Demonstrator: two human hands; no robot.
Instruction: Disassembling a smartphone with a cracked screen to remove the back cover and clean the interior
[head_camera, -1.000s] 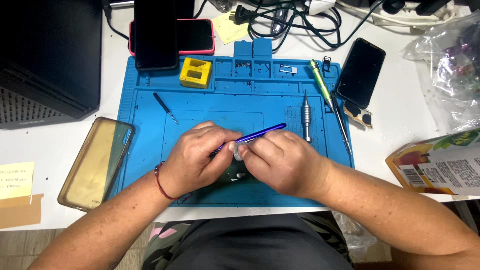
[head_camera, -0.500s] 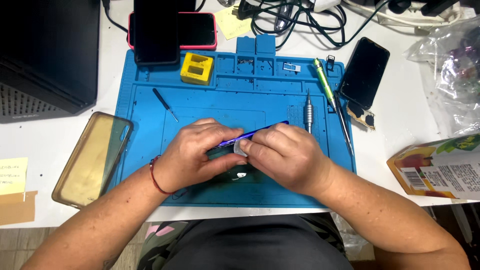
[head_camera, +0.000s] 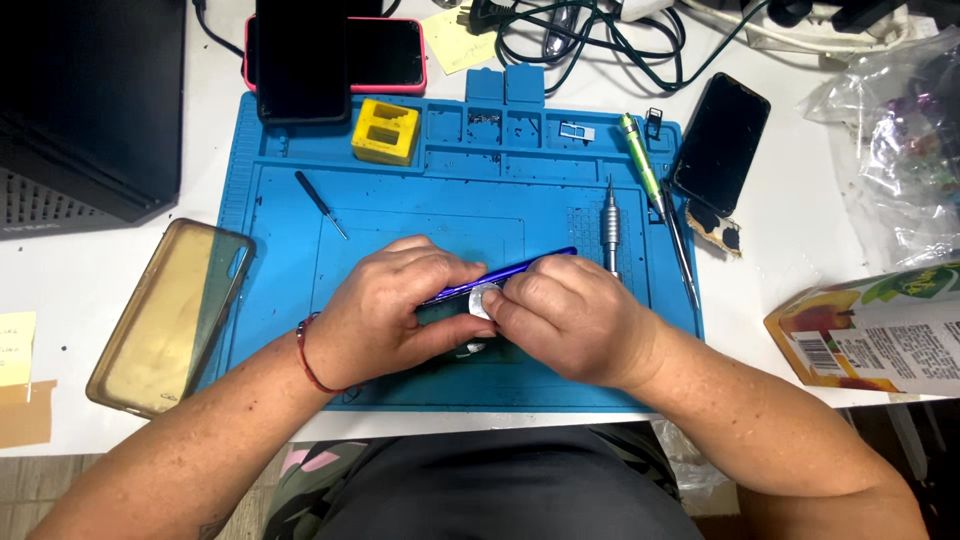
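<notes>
Two hands clench one blue phone (head_camera: 520, 270) on edge over the blue mat (head_camera: 280, 300): left hand (head_camera: 385, 315) and right hand (head_camera: 570, 320) equally near, its long axis rising rightward. Beyond lie a silver screwdriver (head_camera: 610, 232) and yellow block (head_camera: 385, 131).

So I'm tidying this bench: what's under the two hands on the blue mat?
A phone with a blue edge held tilted between the left hand and right hand, over the blue mat. A small pale piece shows at the fingertips; most of the phone is covered.
</notes>
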